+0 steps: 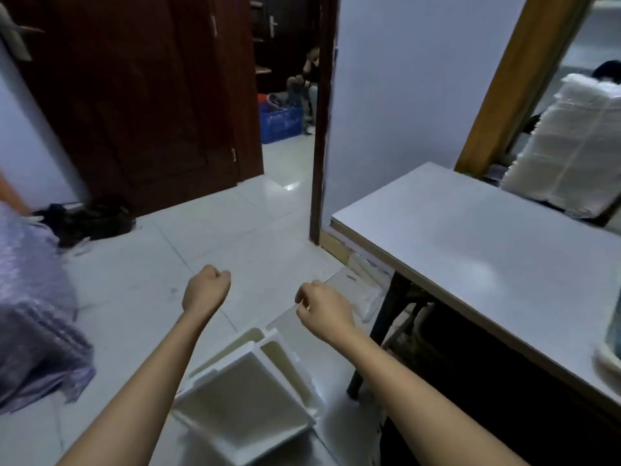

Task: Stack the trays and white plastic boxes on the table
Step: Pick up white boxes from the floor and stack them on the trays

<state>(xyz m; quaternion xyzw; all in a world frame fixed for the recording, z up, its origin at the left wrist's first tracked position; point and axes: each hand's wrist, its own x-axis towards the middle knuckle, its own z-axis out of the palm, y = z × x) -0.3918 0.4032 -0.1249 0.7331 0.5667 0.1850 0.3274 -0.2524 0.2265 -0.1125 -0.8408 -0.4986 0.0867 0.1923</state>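
Observation:
White plastic boxes (248,391) lie on the tiled floor below my arms, one tilted over others, open side up. My left hand (206,289) hangs above the floor with its fingers curled shut and nothing in it. My right hand (322,306) hovers to the right of it, fingers loosely curled, holding nothing. Both hands are above and beyond the boxes, not touching them. The grey table (470,250) stands to the right. A wrapped bundle of white trays (568,153) leans at the table's far right.
Under the table's near corner lie more white pieces (368,297) beside a dark table leg (376,334). A purple wrapped bundle (33,307) sits at left. A dark bag (90,218) lies by the brown door. Through the doorway are a blue crate (280,122) and a seated person.

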